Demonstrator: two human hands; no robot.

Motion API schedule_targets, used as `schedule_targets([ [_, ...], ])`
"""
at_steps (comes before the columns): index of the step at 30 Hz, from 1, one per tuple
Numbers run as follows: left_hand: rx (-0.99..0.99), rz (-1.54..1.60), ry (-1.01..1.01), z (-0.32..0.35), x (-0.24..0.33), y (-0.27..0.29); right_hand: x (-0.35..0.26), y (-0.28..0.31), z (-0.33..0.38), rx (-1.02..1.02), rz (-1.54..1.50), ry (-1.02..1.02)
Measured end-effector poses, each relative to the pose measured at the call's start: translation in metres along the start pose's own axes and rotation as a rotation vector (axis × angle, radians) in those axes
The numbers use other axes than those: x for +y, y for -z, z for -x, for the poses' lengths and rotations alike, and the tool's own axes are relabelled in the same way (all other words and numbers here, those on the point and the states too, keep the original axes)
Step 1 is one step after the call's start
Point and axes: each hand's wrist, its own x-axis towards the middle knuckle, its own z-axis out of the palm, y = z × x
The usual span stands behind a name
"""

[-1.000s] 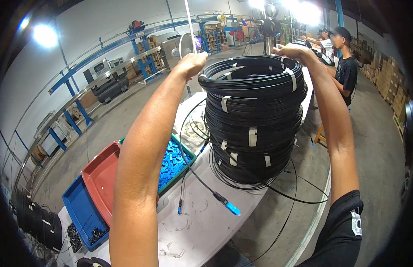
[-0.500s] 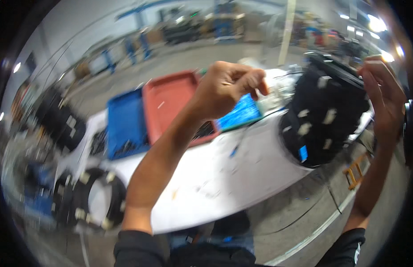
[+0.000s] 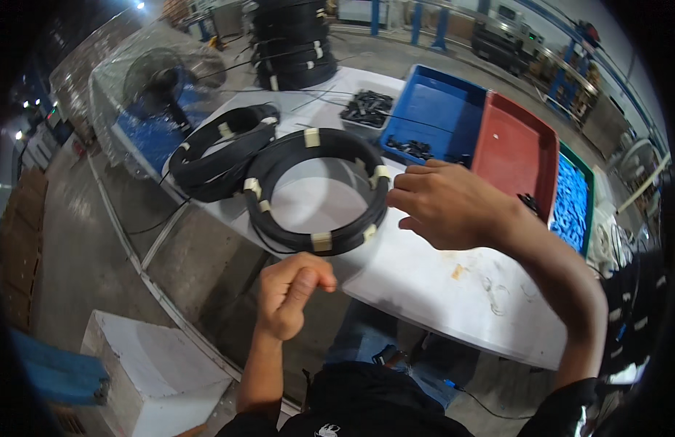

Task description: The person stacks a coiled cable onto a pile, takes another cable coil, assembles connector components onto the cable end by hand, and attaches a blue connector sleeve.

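Note:
A coil of black cable (image 3: 345,143), bound with pale tape strips, lies on the white table (image 3: 417,277) in front of me. My left hand (image 3: 288,291) is closed in a fist, thumb on top, just below the coil's near edge. A thin black strand runs along the coil's near left side towards this hand; whether the fist holds it cannot be made out. At the coil's right edge is my right hand (image 3: 443,204), back upward and fingers curled; its fingertips are partly hidden, and so is anything in them. Against the left side leans a second black coil (image 3: 206,178).
Behind stands a stack of black coils (image 3: 290,54). A box of small black parts (image 3: 368,108), a blue tray (image 3: 450,102), a red tray (image 3: 519,156) and a green-rimmed tray of blue pieces (image 3: 573,204) line the far side. A fan (image 3: 163,84) stands left, a white box (image 3: 159,364) lower left.
The view has swung left, bringing the taped coil to the middle. Both hands have come down from their raised places; the right has moved from beside the black stack to the coil's edge.

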Motion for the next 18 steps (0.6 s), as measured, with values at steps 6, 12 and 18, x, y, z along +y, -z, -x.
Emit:
schedule_targets([
  [6, 0.438, -0.396, 0.106, 0.050, -0.046, 0.090, 0.027, -0.091, -0.078, 0.191, -0.341, -0.055],
  [12, 0.735, -0.834, -0.035, -0.009, -0.049, 0.177, 0.058, -0.100, -0.186, 0.407, -0.574, -0.155],
  [18, 0.867, -0.611, 0.539, -0.120, -0.098, 0.319, 0.092, -0.108, -0.323, 0.226, -0.791, -0.806],
])
